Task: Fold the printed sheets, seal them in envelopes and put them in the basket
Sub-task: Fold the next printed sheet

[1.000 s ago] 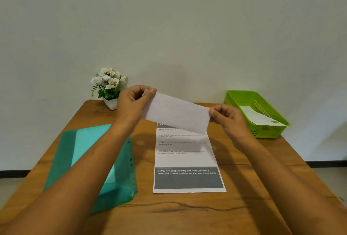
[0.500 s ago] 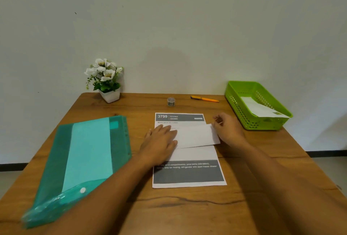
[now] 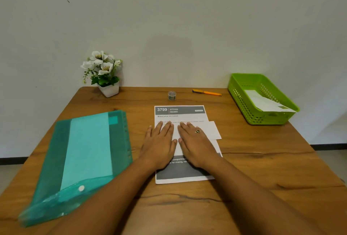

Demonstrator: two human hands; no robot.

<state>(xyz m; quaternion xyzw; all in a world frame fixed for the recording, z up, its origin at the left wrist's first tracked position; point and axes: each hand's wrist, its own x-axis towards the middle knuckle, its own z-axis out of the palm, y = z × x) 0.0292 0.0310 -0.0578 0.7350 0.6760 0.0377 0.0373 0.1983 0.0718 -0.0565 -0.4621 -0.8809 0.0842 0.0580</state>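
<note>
Here, both hands lie flat on the middle of the wooden surface (image 3: 262, 159). The left hand (image 3: 159, 144) and the right hand (image 3: 195, 144) sit side by side, palms down, thumbs nearly touching, fingers straight and pointing toward 12 o'clock. The grip of each is spread out and clasps nothing, only pressing down. Under them lies a blank white oblong (image 3: 214, 130), whose right end sticks out past the right hand toward 3 o'clock; whether it is an envelope or a folded sheet I cannot tell. The oblong rests across a printed sheet (image 3: 180, 116), which lies unfolded and lengthwise, with a dark header reading "3799 KITCHEN" at the far end and a dark band at the near end partly covered by the wrists. A dark-stoned ring (image 3: 197, 131) is on a finger of the right hand.

From the sheet, a green basket (image 3: 242, 103) stands at 2 o'clock near the surface's far right corner, well apart from the hands. An envelope (image 3: 262, 103) leans inside it, its corner with a green mark resting on the rim. An orange pen (image 3: 206, 92) lies at 1 o'clock by the wall, a small clear jar (image 3: 171, 96) at 12 o'clock just beyond the sheet's top edge, and a white pot of white flowers (image 3: 105, 73) at 11 o'clock. A teal plastic folder (image 3: 88, 152) with a snap button lies at 9 o'clock, beside the left forearm
</note>
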